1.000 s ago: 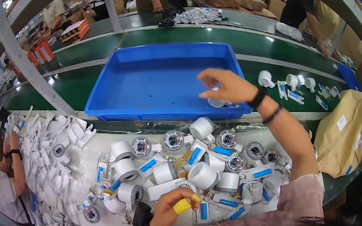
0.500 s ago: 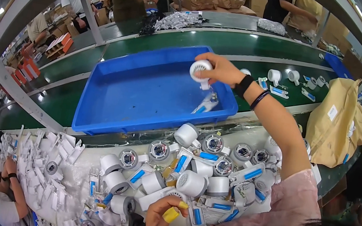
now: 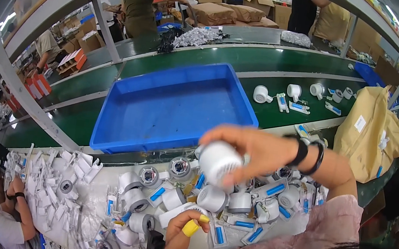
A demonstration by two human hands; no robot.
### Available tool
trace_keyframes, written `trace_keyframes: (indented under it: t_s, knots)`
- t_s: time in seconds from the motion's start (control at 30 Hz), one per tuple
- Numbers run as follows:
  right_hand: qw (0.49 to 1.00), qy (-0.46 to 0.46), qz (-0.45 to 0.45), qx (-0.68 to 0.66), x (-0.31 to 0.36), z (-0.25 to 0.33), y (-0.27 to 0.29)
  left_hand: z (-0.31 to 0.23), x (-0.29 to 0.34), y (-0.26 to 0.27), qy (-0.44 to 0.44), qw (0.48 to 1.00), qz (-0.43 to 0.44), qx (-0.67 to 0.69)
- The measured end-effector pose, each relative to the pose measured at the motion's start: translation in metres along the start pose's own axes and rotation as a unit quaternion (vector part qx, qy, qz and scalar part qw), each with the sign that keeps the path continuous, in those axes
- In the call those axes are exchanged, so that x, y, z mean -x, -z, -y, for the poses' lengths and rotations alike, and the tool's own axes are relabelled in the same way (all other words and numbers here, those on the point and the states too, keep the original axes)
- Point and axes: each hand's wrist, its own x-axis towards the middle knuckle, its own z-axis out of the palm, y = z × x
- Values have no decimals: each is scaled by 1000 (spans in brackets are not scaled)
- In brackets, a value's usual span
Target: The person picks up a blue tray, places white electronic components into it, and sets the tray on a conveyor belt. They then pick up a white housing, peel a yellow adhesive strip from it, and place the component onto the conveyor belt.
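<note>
Over the pile, my right hand grips a white round fan head; both are blurred by motion. Its fingers wrap the far side and the thumb presses the near side. Lower down, my left hand is curled, with yellow wraps on its fingers; whatever it may hold is hidden. Around both hands lie several similar white-and-grey fan heads, some showing round circuit boards, and white casings with blue cylindrical cells. Just beyond stands a blue tray, with no parts visible inside.
White plastic casings are heaped at the left. More fan heads rest on the green conveyor, beside a yellow bag at right. A metal post slants at left. Other people work nearby.
My right hand has come back from over the tray to above the pile, still holding a fan head. A white part with a blue cell, seen beneath it before, no longer shows. The left hand stays low.
</note>
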Motion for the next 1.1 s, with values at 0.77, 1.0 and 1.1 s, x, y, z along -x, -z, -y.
trace_keyframes:
  t_s: [0.77,1.0,1.1]
  knots:
    - [832,-74,-136,533,-32,-161,58,-8,2,-5,-21,1000,0,13]
    - [801,-92,-157,570,-25,-133,95,-11,0,-3,19,1000,4,19]
    - [774,-98,-164,603,-20,-133,112,-13,1,-4,19,1000,-1,21]
